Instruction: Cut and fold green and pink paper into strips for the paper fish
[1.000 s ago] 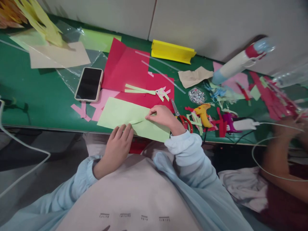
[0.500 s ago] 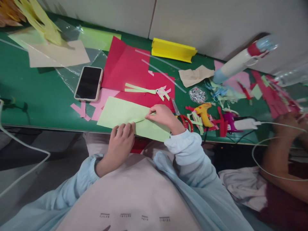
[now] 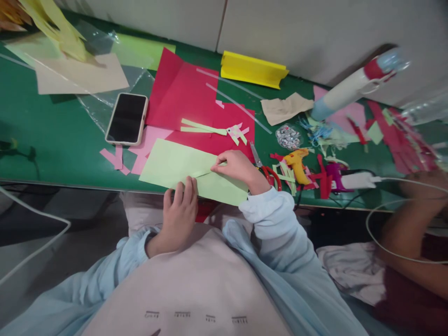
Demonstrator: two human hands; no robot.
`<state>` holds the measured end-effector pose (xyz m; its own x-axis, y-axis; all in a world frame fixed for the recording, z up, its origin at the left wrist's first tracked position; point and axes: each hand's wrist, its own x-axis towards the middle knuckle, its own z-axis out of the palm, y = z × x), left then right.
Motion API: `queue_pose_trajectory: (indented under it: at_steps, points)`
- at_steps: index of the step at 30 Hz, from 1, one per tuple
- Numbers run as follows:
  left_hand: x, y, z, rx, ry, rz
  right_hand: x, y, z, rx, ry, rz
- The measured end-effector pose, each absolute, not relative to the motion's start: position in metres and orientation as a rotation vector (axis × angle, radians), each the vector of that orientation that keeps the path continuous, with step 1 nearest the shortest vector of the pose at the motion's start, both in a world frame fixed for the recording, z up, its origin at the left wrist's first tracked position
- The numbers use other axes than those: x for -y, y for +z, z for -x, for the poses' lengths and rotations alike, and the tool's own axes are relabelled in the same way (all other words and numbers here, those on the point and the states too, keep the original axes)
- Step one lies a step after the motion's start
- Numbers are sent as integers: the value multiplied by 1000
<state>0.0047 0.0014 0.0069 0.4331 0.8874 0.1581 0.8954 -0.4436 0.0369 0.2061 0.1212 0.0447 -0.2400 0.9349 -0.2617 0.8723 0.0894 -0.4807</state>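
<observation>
A sheet of light green paper lies at the table's near edge in front of me. My right hand is over its right part, thumb and fingers closed in a pinch on what looks like a thin green paper strip. The strip blends with the sheet below, so its full outline cannot be made out. My left hand rests at the sheet's near edge, fingers loosely apart, one fingertip at the strip's left end. Beyond the sheet, a small woven pink-and-green paper fish with long green strips lies on red paper.
A phone lies left of the red paper. Right of my hands are red-handled scissors, a yellow glue gun, paper scraps and a bag of small beads. A bottle leans behind. Another person's arm is at the right.
My left hand has shifted slightly right, its fingers still at the sheet's edge. My right hand keeps its pinch in nearly the same place. The view has moved a little.
</observation>
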Motion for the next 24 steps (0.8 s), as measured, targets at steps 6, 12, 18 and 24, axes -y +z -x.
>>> queue_pose_trajectory:
  at_steps: [6, 12, 18, 24]
  points:
    - [6, 8, -6, 1681, -234, 2659, -121, 45, -207, 2229, 862, 1848]
    - [7, 7, -6, 1703, -269, 2662, -121, 44, -207, 2235, 862, 1837]
    - [7, 10, -6, 1702, -224, 2673, -123, 41, -208, 2246, 838, 1826]
    - [7, 12, -6, 1679, -187, 2673, -123, 38, -209, 2250, 829, 1816]
